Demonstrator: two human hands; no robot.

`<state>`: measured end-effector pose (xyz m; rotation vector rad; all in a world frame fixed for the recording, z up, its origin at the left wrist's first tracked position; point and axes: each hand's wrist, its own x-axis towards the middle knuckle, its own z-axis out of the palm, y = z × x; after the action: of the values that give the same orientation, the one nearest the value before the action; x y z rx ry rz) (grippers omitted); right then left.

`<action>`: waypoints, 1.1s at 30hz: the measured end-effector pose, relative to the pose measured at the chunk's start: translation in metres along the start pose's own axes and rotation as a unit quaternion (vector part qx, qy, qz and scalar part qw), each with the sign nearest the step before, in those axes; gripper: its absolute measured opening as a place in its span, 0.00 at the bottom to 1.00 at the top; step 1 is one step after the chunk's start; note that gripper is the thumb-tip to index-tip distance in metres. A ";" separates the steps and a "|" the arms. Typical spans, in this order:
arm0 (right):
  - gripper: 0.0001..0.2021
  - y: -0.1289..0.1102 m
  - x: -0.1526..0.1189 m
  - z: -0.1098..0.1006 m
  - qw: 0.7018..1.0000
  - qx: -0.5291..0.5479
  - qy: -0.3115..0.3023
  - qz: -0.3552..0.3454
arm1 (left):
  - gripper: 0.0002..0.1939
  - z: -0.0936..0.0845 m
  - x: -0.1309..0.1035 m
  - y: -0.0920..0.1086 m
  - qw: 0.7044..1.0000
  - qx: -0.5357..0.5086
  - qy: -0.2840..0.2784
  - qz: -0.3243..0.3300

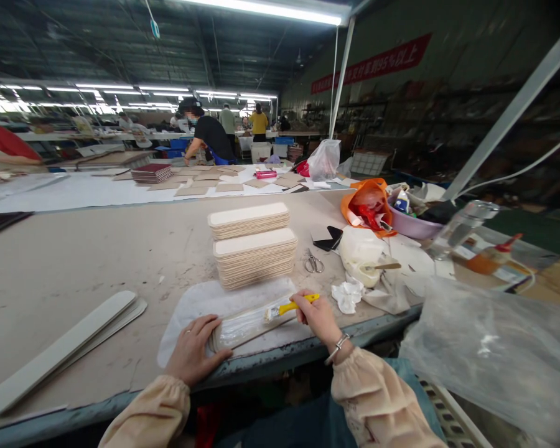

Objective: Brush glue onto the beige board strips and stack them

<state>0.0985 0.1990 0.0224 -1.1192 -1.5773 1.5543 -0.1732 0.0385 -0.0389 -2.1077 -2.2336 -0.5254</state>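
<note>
My right hand (316, 317) grips a paintbrush with a yellow handle (298, 304). Its bristles (271, 313) touch a board strip (247, 328) coated with wet, whitish glue. The left end of that strip is under my left hand (198, 348), whose thumb and fingers are spread along its edge. Beneath the strip lies a white sheet (186, 306). Just behind it stand two stacks of pale, round-ended board strips, a nearer stack (256, 258) and a farther stack (248, 221).
Scissors (314, 262), a crumpled white tissue (347, 294) and a glue tub (361, 255) sit to the right. Long board strips (74, 348) lie at left. An orange bag (368, 202) and a purple basin (415, 224) stand farther right. A person (212, 134) bends over the table beyond.
</note>
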 end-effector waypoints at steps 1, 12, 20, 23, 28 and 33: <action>0.10 0.000 -0.001 0.001 1.000 -0.007 -0.003 0.006 | 0.31 0.000 0.000 0.000 1.000 0.000 0.002 -0.001; 0.12 -0.003 0.002 -0.049 0.978 -0.165 0.127 0.000 | 0.30 0.001 0.000 0.000 1.000 -0.022 0.015 0.005; 0.13 -0.003 -0.012 0.005 1.000 0.014 -0.021 -0.007 | 0.31 -0.001 0.000 0.002 1.000 -0.019 0.010 -0.002; 0.13 -0.001 -0.018 0.029 0.995 -0.002 -0.093 -0.022 | 0.31 0.000 0.000 0.002 1.000 -0.017 0.005 -0.002; 0.12 0.001 -0.017 0.021 0.993 -0.058 -0.087 -0.049 | 0.31 -0.001 0.000 0.001 1.000 -0.019 0.006 0.002; 0.13 0.000 -0.009 -0.024 0.989 -0.137 0.021 -0.055 | 0.31 -0.002 0.001 0.002 1.000 -0.024 0.017 0.002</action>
<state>0.1241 0.2018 0.0257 -1.1787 -1.8303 1.2611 -0.1716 0.0387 -0.0360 -2.1101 -2.2197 -0.6157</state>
